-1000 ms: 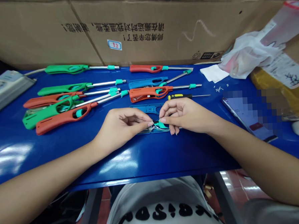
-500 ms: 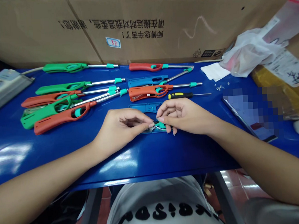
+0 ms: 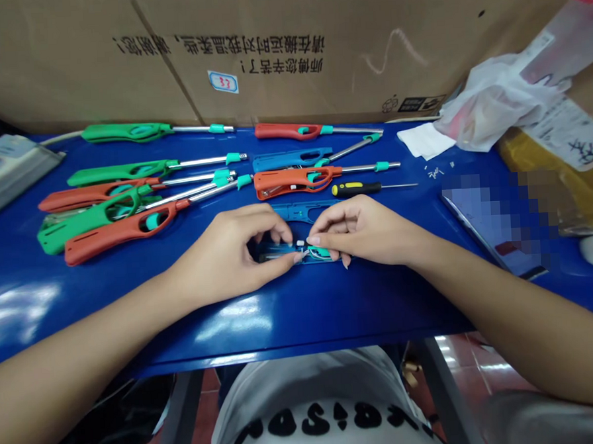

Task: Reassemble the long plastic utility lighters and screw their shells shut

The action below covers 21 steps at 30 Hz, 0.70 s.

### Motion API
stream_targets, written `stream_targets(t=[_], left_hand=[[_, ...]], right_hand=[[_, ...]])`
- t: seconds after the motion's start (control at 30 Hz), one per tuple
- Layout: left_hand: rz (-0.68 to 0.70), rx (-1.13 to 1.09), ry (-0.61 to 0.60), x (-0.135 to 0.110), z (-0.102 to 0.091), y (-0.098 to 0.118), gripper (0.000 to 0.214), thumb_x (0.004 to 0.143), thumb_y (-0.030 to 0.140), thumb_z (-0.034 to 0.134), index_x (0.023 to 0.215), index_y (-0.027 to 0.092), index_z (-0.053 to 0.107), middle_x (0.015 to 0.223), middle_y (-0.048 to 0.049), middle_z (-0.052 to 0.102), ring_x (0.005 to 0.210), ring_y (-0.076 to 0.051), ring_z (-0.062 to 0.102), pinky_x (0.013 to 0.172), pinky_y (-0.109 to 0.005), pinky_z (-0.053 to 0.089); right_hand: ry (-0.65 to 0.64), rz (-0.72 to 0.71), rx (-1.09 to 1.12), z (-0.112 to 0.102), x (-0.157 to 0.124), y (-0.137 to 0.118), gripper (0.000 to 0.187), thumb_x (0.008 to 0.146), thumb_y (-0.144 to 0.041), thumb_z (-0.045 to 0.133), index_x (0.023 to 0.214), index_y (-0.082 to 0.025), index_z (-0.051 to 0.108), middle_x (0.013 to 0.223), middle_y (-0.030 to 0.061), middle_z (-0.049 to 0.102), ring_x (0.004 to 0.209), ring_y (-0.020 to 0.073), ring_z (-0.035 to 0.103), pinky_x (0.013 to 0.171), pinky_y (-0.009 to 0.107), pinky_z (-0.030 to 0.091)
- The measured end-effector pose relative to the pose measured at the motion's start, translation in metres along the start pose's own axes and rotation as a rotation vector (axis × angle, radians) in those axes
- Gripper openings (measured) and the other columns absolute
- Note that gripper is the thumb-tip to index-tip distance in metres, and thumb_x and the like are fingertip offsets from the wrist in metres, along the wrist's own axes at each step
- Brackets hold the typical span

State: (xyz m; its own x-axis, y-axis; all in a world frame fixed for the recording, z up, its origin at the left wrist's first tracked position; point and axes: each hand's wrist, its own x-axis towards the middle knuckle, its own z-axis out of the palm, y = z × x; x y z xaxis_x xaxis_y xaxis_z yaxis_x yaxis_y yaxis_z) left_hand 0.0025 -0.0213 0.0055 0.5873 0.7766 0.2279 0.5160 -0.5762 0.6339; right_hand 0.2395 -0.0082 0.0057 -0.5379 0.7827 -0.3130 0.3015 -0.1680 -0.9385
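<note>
Head view shows our left hand (image 3: 229, 255) with its grip apart, thumb and fingers spread about the opened blue lighter half (image 3: 278, 248) on the bench (image 3: 282, 322). Our right hand (image 3: 361, 230) has thumb and index close together at the green part (image 3: 320, 252) inside; we cannot tell whether that grip clamps anything. Beyond lies a screwdriver (image 3: 357, 189).

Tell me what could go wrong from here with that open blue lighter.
The small white piece between the left hand and right hand could get knocked out of place. The thin wires by the turquoise part might snag or get pinched. The screwdriver beyond the right hand might roll if bumped.
</note>
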Motion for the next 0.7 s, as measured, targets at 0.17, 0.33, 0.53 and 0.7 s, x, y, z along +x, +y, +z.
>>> stream_targets(t=[0.17,0.33,0.53,0.7], left_hand=[[0.065,0.121,-0.133,-0.002,-0.007,-0.003,0.017,0.091,0.034,0.069,0.097,0.021,0.076,0.094,-0.0046,0.072,0.088,-0.019,0.067,0.081,-0.031,0.053],[0.091,0.107,-0.132,-0.004,-0.007,0.000,0.014,0.094,0.030,0.068,0.100,0.022,0.078,0.097,-0.0032,0.076,0.090,-0.019,0.069,0.083,-0.031,0.054],[0.135,0.188,-0.057,-0.009,-0.007,0.003,0.019,0.093,0.023,0.065,0.105,0.024,0.079,0.096,-0.0017,0.080,0.084,-0.018,0.068,0.076,-0.029,0.054],[0.229,0.304,-0.061,-0.011,-0.010,0.003,0.027,0.093,0.018,0.062,0.114,0.026,0.078,0.106,-0.0011,0.081,0.086,-0.021,0.066,0.076,-0.031,0.055]], right_hand=[[0.014,0.001,-0.007,0.000,0.000,0.000,0.030,0.076,-0.040,0.085,0.082,-0.014,0.073,0.057,-0.0033,0.063,0.048,0.0086,0.060,0.045,0.019,0.051],[0.010,0.002,-0.004,-0.001,0.000,0.001,0.028,0.077,-0.039,0.085,0.083,-0.015,0.073,0.057,-0.0036,0.063,0.048,0.0084,0.060,0.045,0.019,0.052],[0.036,0.023,-0.006,0.000,0.001,-0.002,0.032,0.074,-0.041,0.087,0.081,-0.014,0.072,0.055,-0.0036,0.062,0.048,0.0088,0.060,0.045,0.019,0.052],[0.041,0.030,-0.006,0.001,0.001,-0.003,0.031,0.074,-0.040,0.087,0.080,-0.014,0.072,0.055,-0.0038,0.062,0.048,0.0084,0.060,0.045,0.019,0.052]])
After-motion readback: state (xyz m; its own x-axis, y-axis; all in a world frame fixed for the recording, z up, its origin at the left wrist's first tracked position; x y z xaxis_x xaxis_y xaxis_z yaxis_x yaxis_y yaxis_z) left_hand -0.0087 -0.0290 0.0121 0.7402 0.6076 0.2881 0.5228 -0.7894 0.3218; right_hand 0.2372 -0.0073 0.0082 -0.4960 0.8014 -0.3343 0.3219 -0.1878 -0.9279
